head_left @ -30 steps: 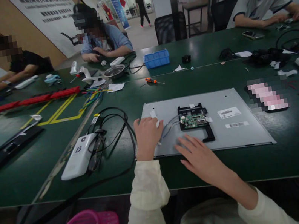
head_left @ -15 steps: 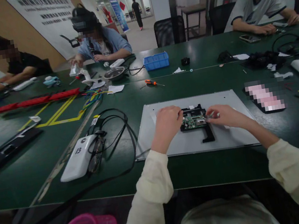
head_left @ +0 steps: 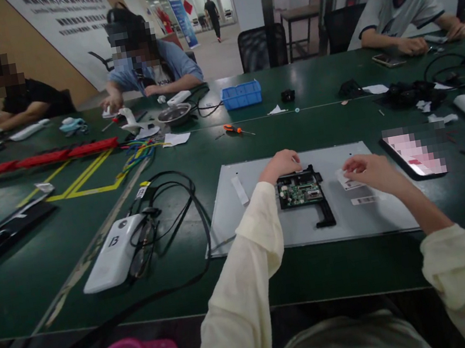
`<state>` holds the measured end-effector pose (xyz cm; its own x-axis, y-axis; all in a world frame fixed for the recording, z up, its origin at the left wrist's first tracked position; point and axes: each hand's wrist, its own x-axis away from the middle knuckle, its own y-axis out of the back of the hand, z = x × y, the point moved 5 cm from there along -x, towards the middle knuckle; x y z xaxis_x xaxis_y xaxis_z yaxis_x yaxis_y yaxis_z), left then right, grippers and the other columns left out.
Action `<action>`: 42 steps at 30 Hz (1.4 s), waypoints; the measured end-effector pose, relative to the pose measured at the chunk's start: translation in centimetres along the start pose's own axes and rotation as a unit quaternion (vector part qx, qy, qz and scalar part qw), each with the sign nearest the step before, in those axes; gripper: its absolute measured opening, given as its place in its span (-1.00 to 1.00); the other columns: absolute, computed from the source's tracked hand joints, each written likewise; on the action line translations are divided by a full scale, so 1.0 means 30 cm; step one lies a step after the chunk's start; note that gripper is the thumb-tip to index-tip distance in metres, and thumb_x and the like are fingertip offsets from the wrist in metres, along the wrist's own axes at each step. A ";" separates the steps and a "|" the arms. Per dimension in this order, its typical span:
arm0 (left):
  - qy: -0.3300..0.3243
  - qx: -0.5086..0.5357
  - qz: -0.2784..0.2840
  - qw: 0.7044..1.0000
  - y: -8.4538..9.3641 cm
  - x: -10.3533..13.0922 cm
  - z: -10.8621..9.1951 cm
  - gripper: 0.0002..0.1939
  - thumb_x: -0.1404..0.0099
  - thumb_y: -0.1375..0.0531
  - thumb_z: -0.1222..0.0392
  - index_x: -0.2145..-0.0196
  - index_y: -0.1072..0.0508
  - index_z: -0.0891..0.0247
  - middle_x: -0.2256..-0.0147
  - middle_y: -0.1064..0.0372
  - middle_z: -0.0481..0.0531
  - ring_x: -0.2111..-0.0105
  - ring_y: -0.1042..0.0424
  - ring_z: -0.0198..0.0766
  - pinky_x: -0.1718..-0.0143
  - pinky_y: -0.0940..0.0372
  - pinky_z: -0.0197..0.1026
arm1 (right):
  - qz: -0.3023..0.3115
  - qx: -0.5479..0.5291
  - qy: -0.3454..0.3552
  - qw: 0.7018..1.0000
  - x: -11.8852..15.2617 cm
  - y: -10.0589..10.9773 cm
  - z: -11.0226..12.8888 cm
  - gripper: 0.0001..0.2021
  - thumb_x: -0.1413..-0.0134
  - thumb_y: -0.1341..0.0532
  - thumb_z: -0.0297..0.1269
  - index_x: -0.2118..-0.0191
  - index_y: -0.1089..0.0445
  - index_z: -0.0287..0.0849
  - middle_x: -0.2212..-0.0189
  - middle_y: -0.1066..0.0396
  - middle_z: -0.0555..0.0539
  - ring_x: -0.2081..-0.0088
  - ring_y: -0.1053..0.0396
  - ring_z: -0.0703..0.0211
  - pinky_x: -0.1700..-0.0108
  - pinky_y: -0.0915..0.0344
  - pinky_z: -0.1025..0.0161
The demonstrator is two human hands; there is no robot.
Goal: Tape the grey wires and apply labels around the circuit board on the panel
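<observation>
Curled at the far edge of the black bracket, perhaps steadying it, the left hand hides its hold; the right hand, nearly closed, shows none clearly.

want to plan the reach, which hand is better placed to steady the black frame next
Left, most likely: the left hand is at the far edge of the black frame, though contact is unclear. The right hand is off to the frame's right, above the panel.
</observation>
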<state>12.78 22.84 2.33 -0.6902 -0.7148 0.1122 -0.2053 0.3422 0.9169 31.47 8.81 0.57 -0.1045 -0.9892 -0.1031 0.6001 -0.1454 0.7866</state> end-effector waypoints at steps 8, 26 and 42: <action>0.021 0.022 0.043 0.999 -0.018 -0.019 0.039 -0.81 0.01 -0.30 0.20 0.36 -0.54 0.26 0.35 -0.49 -0.01 0.34 -0.43 -0.28 0.35 -0.26 -0.33 | -0.096 0.149 0.006 0.984 -0.008 0.009 -0.085 -0.63 -0.06 -0.14 -0.19 0.02 -0.38 -0.20 0.10 -0.36 -0.23 0.21 -0.41 -0.04 0.13 -0.33 0.01; 0.025 0.034 0.013 0.999 -0.005 -0.015 0.020 -0.87 -0.07 -0.24 0.29 0.37 -0.55 0.24 0.36 -0.51 -0.03 0.34 -0.45 -0.31 0.28 -0.29 -0.34 | 0.097 -0.011 0.269 0.958 0.106 -0.192 0.262 -0.61 -0.20 -0.10 -0.26 -0.14 -0.24 -0.02 -0.12 -0.24 -0.14 -0.16 -0.18 -0.03 -0.16 -0.21 -0.12; 0.154 -0.047 -0.095 0.982 0.106 0.056 0.071 -0.63 -0.28 -0.04 0.15 0.00 -0.34 0.34 0.02 -0.33 0.31 0.04 -0.39 -0.03 0.07 -0.28 -0.10 | 0.092 -0.028 0.286 0.953 0.099 -0.191 0.264 -0.62 -0.20 -0.10 -0.29 -0.13 -0.26 -0.03 -0.11 -0.24 -0.15 -0.15 -0.19 -0.02 -0.17 -0.20 -0.12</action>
<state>9.50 24.02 4.62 -0.3992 -0.9163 0.0332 -0.2349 0.1372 0.9623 21.46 6.87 0.58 0.4470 -0.8448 -0.2940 0.6096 0.0471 0.7913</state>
